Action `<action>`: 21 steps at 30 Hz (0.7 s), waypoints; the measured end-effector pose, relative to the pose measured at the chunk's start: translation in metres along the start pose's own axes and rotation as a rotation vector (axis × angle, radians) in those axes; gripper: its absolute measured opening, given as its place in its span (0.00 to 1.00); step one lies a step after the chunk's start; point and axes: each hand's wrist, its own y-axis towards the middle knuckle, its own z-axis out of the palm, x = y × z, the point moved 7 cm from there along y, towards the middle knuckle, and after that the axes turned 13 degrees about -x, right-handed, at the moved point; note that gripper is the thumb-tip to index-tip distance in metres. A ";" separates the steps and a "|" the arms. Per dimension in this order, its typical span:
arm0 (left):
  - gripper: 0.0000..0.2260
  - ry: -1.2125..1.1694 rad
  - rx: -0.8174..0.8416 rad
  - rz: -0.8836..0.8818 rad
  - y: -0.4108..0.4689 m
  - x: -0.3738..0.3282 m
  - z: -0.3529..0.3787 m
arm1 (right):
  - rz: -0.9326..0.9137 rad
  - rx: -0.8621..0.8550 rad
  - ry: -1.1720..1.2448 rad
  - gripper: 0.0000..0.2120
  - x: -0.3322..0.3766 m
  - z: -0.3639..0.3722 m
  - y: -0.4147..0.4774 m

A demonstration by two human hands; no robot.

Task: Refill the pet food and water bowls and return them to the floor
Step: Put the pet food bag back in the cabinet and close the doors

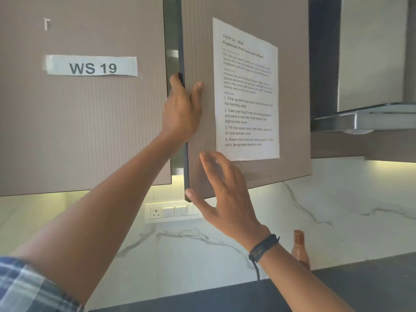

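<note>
Cabinet door (198, 41) edge between left hand (182, 113) fingers (175, 81), right hand (227, 194) spread below

Taupe ribbed door (292, 131), seemingly brown bottle (300, 251)

I've got one head cam, facing the wall cabinets (90, 131) from close range; the larger print on the sheet (247, 93) is readable. The edge of the door (198, 41) runs down frame centre. Arms enter from the bottom, with the left hand (182, 109) and right hand (227, 194) mid-frame. Hood (371, 118) is at the right edge, with backsplash (315, 210) and counter (360, 278) along the bottom. The wide lens bows the cabinet lines.
</note>
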 end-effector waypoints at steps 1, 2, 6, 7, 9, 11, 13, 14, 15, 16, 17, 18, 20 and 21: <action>0.25 0.032 -0.050 0.087 -0.002 -0.001 -0.002 | -0.022 0.031 -0.017 0.34 -0.008 0.007 -0.001; 0.26 0.073 -0.102 0.187 -0.003 -0.001 -0.003 | -0.027 0.057 -0.035 0.34 -0.018 0.015 -0.001; 0.24 0.348 -0.137 0.438 -0.008 0.019 0.009 | 0.043 0.093 -0.168 0.33 -0.066 0.038 0.002; 0.24 0.414 -0.117 0.444 -0.010 0.029 0.012 | 0.054 0.103 -0.178 0.33 -0.076 0.044 0.003; 0.24 0.488 -0.072 0.451 -0.013 0.045 0.018 | 0.057 0.130 -0.175 0.33 -0.091 0.055 0.003; 0.23 0.513 -0.036 0.466 -0.015 0.059 0.023 | 0.034 0.153 -0.191 0.33 -0.100 0.066 0.003; 0.23 0.553 -0.024 0.468 -0.016 0.071 0.025 | 0.013 0.154 -0.211 0.33 -0.105 0.075 0.002; 0.23 0.573 -0.023 0.467 -0.017 0.076 0.026 | 0.009 0.150 -0.215 0.33 -0.106 0.080 0.001; 0.23 0.590 -0.024 0.470 -0.019 0.081 0.027 | 0.008 0.142 -0.217 0.33 -0.108 0.084 0.001; 0.23 0.608 -0.024 0.479 -0.021 0.086 0.027 | 0.008 0.132 -0.216 0.33 -0.109 0.088 0.000; 0.22 0.626 -0.021 0.493 -0.023 0.090 0.028 | 0.009 0.121 -0.217 0.33 -0.109 0.092 0.000; 0.22 0.643 -0.016 0.509 -0.025 0.095 0.028 | 0.009 0.112 -0.219 0.32 -0.110 0.095 -0.001; 0.23 0.669 -0.004 0.534 -0.028 0.104 0.029 | 0.009 0.099 -0.225 0.32 -0.110 0.102 -0.002; 0.23 0.677 -0.003 0.541 -0.028 0.109 0.030 | 0.010 0.093 -0.223 0.32 -0.111 0.105 -0.002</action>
